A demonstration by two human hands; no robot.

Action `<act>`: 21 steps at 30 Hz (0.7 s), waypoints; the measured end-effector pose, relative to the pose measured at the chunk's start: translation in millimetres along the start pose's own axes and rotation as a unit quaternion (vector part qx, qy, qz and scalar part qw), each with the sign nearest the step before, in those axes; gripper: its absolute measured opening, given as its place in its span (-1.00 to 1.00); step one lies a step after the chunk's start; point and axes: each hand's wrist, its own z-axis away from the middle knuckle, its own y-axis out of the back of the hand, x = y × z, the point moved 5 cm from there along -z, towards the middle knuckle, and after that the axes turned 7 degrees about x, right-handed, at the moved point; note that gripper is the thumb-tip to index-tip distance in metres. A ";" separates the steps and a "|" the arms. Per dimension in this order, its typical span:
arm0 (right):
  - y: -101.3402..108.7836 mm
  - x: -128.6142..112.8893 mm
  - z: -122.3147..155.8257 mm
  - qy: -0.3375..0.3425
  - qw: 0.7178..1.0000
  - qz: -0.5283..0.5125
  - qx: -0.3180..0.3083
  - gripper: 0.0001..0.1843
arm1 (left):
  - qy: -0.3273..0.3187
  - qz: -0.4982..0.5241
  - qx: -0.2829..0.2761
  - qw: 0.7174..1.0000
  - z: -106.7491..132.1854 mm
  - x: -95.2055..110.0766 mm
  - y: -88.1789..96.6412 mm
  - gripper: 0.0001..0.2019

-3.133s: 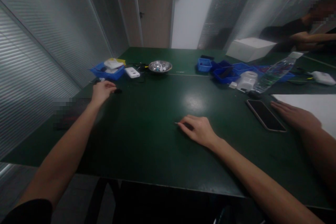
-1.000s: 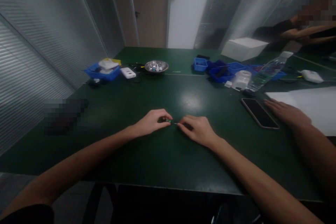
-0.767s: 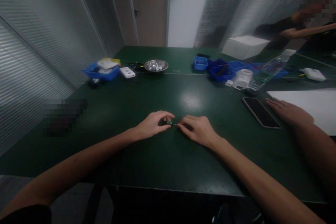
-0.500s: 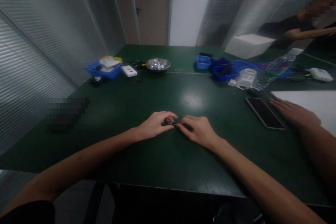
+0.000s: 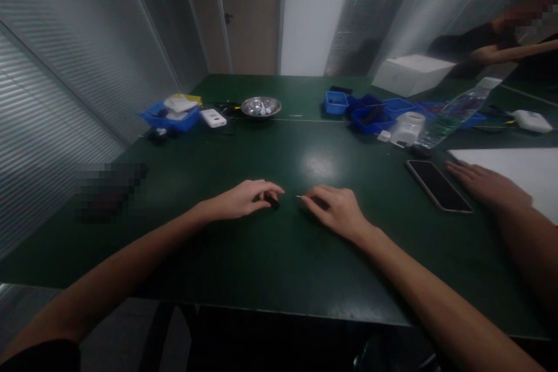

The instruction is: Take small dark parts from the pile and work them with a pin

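Observation:
My left hand (image 5: pixel 244 200) rests on the green table (image 5: pixel 244 256) near its middle, fingers pinched on a small dark part (image 5: pixel 272 201). My right hand (image 5: pixel 337 212) lies just to the right of it, holding a thin metal pin (image 5: pixel 300 196) whose tip points left toward the part. A small gap separates the pin tip from the part. Most of what each hand holds is hidden under the fingers.
Another person's hand (image 5: pixel 488 186) rests at the right beside a black phone (image 5: pixel 438 185) and white sheet (image 5: pixel 518 165). At the back stand blue bins (image 5: pixel 169 116), a white device (image 5: pixel 213 118), a metal bowl (image 5: pixel 260 107), more blue bins (image 5: pixel 370 113), a water bottle (image 5: pixel 455 113), a white box (image 5: pixel 412 74).
My left hand came from the far left bins to the middle, met my right hand's pin with the small part, and has now drawn slightly apart from it.

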 end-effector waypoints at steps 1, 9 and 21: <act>0.1 1.4 -0.3 -0.002 1.000 -0.001 0.001 -0.67 | 0.011 -0.011 0.007 1.000 1.1 -9.3 10.7 -0.56; -2.3 3.2 0.0 -0.008 1.000 -0.001 -0.013 -0.67 | 0.217 -0.219 0.255 0.917 53.8 -133.4 147.7 -0.60; -4.9 3.1 -0.7 -0.012 0.999 -0.005 -0.033 -0.69 | 0.417 -0.209 0.381 0.798 130.6 -195.0 217.1 -0.52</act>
